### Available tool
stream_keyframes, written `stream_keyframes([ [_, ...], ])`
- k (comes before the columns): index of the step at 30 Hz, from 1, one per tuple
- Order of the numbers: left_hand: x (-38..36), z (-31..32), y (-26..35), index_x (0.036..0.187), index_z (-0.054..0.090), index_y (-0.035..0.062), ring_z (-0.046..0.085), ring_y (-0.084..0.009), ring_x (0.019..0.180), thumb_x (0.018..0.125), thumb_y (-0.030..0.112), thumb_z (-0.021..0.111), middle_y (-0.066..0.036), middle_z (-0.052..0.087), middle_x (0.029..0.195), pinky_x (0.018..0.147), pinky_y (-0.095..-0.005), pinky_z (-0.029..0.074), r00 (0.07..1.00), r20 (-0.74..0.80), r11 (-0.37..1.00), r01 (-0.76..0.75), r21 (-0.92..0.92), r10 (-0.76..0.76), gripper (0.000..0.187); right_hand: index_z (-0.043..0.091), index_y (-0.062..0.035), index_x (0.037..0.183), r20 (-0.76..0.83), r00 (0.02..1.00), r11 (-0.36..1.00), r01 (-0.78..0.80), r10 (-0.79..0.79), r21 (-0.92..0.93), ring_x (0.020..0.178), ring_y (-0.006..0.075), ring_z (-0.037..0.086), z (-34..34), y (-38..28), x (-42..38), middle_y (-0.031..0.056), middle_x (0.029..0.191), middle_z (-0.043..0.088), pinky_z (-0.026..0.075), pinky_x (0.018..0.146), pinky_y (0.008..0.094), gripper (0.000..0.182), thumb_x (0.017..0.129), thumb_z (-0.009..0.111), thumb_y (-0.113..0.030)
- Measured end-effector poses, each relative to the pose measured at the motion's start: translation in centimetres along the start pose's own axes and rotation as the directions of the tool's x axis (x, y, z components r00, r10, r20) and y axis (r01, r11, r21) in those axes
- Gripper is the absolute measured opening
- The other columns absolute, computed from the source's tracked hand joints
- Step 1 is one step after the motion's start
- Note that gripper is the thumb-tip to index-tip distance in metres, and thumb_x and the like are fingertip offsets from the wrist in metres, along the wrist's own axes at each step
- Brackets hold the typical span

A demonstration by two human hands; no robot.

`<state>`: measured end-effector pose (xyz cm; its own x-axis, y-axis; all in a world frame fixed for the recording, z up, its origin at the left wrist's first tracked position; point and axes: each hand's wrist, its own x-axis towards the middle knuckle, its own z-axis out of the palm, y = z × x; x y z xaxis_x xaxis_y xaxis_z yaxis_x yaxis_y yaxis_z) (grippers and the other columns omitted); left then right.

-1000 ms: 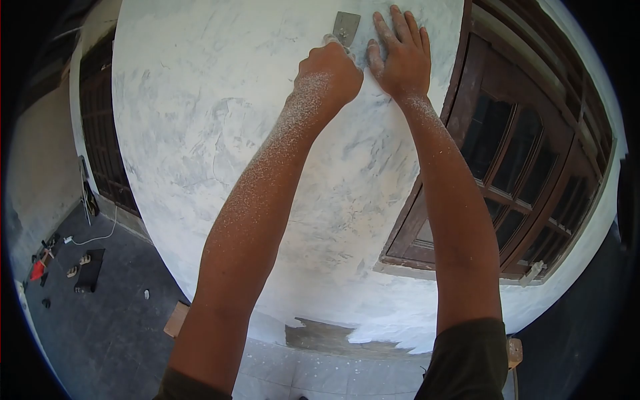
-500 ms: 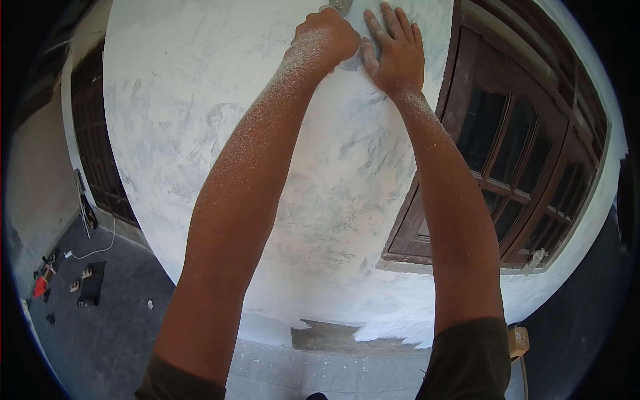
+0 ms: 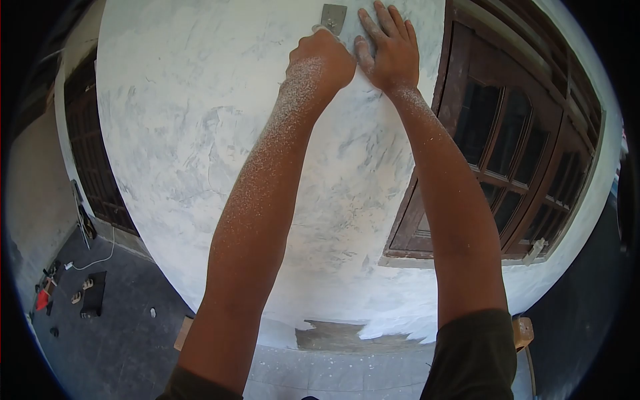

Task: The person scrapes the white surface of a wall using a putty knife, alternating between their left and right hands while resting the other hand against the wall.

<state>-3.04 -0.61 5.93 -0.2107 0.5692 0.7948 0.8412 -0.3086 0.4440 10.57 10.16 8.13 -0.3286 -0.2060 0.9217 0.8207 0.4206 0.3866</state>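
Near the top of the view my left hand is closed round a scraper, its fingers wrapped on the handle, which is mostly hidden. The scraper's flat metal blade points up past the knuckles, against or close to the wall. To its right, my right hand lies on the wall with its fingers apart and no object in it. Pale powder covers both hands and the left forearm. White and grey smears mark the wall around them.
A brown wooden window is right of my right arm. At the lower left, sandals, a dark mat, a red item and a white cable lie on the floor. A wooden piece shows at lower right.
My left hand has moved slightly down on the wall, and more of the scraper's blade shows above it. The view has shifted a little; my right hand is still flat on the wall.
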Motion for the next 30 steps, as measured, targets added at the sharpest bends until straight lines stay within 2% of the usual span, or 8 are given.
stream_keyframes([
  [5,2.1,-0.2,-0.1,0.133,0.052,-0.0067,0.069,-0.0219,0.058,0.098,0.026,0.055,-0.017,0.071,0.082,0.056,-0.0349,0.058,0.996,-0.071,0.997,-0.057,0.042,0.060,0.048,0.051,-0.0091,0.147,-0.024,1.000,1.000,0.003,-0.003,-0.006,0.149,0.0375,0.032,0.1,0.0,0.1,0.0169,0.161,0.037,0.024,0.123,0.0515,0.058,0.092,0.058,-0.027],
  [6,1.0,-4.2,2.5,0.131,0.056,-0.0042,0.064,-0.0383,0.120,0.090,0.031,0.071,-0.027,0.065,0.126,0.098,-0.0440,0.056,0.971,0.226,0.987,0.108,-0.120,-0.079,0.056,0.051,-0.0091,0.147,-0.021,1.000,1.000,0.003,-0.003,-0.008,0.149,0.0375,0.032,0.2,0.1,0.1,0.0169,0.161,0.037,0.024,0.123,0.0515,0.058,0.092,0.058,-0.027],
  [7,1.3,-3.5,2.2,0.131,0.056,-0.0042,0.064,-0.0383,0.120,0.090,0.031,0.071,-0.027,0.065,0.126,0.098,-0.0440,0.056,0.970,0.229,0.987,0.108,-0.122,-0.078,0.056,0.051,-0.0087,0.147,-0.033,0.999,1.000,0.011,-0.011,-0.007,0.149,0.0377,0.032,0.2,0.2,0.0,0.0169,0.160,0.038,0.024,0.122,0.0517,0.058,0.092,0.058,-0.026],
  [9,1.9,-0.9,0.6,0.132,0.053,-0.0071,0.070,-0.0242,0.058,0.094,0.024,0.055,-0.019,0.072,0.086,0.059,-0.0360,0.059,1.000,-0.002,0.999,-0.018,0.033,0.019,0.049,0.051,-0.0083,0.147,-0.038,0.999,1.000,0.023,-0.023,-0.001,0.148,0.0379,0.033,0.2,0.1,-0.2,0.0169,0.160,0.038,0.025,0.122,0.0519,0.058,0.092,0.058,-0.026],
  [14,-1.8,2.8,-2.0,0.138,0.048,-0.0065,0.073,-0.0274,0.065,0.097,0.022,0.054,-0.025,0.071,0.101,0.063,-0.0388,0.062,0.977,-0.200,0.998,-0.064,0.026,0.068,0.050,0.055,-0.0064,0.143,-0.063,0.998,1.000,0.007,-0.006,0.017,0.146,0.0392,0.036,0.2,0.0,0.1,0.0185,0.157,0.042,0.026,0.121,0.0530,0.055,0.091,0.058,-0.024],
  [19,2.8,-2.0,1.3,0.140,0.045,-0.0056,0.072,-0.0261,0.061,0.099,0.025,0.054,-0.025,0.071,0.103,0.061,-0.0379,0.061,0.997,0.083,1.000,0.001,0.021,-0.002,0.053,0.056,-0.0171,0.144,-0.119,0.992,0.999,0.048,-0.048,-0.007,0.147,0.0338,0.035,1.4,1.3,-0.1,0.0116,0.158,0.043,0.024,0.123,0.0504,0.055,0.092,0.061,-0.029],
  [25,0.1,2.1,-0.8,0.123,0.056,-0.0073,0.068,-0.0227,0.054,0.098,0.026,0.053,-0.016,0.071,0.076,0.058,-0.0354,0.057,0.955,-0.287,0.997,-0.073,0.036,0.081,0.042,0.056,-0.0274,0.146,-0.166,0.984,0.998,0.066,-0.065,-0.001,0.149,0.0278,0.034,1.5,1.4,-0.4,0.0041,0.160,0.042,0.021,0.125,0.0478,0.055,0.093,0.062,-0.033],
  [30,2.1,-2.3,1.6,0.124,0.056,-0.0073,0.067,-0.0216,0.053,0.098,0.027,0.054,-0.015,0.069,0.072,0.057,-0.0359,0.056,0.998,0.061,0.996,0.036,-0.083,-0.031,0.043,0.056,-0.0266,0.146,-0.143,0.988,0.997,0.061,-0.065,-0.036,0.149,0.0275,0.035,1.5,1.4,-0.7,0.0038,0.160,0.042,0.022,0.124,0.0475,0.055,0.092,0.063,-0.034],
])
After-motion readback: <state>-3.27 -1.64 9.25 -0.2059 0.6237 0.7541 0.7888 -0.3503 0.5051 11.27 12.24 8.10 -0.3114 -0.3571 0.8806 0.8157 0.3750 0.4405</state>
